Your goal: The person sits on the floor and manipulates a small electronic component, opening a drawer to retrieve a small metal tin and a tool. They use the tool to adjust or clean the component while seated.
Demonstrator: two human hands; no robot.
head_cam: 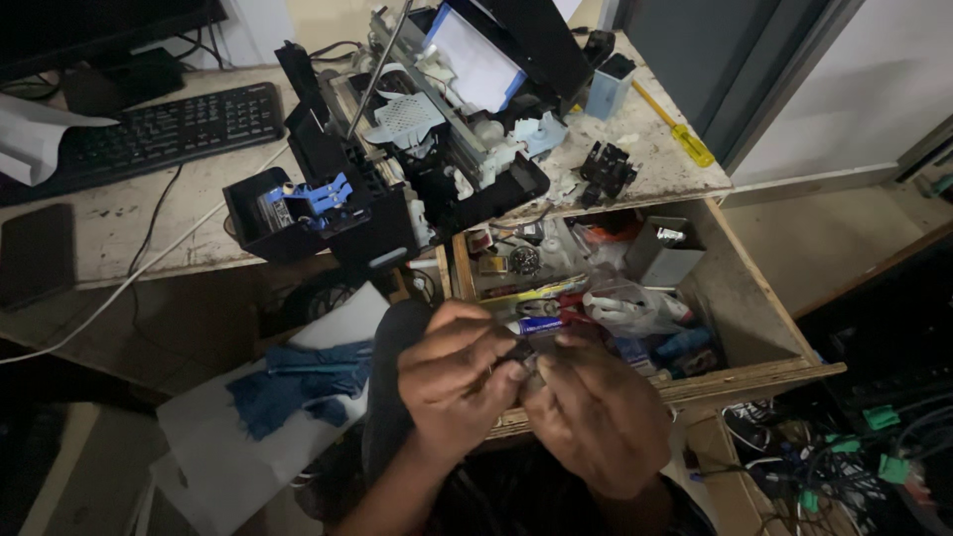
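Hands [526, 392] meet over drawer [754, 298], fingers [511, 369] pinching small dark part [523, 352].

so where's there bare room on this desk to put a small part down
Bare desktop lies between the keyboard, the dark phone and the opened printer. A small patch sits beside the yellow screwdriver. The open drawer is crammed. Both hands, left and right, pinch a small dark part.

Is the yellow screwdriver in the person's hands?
No, the yellow screwdriver lies on the desk, far from both hands.
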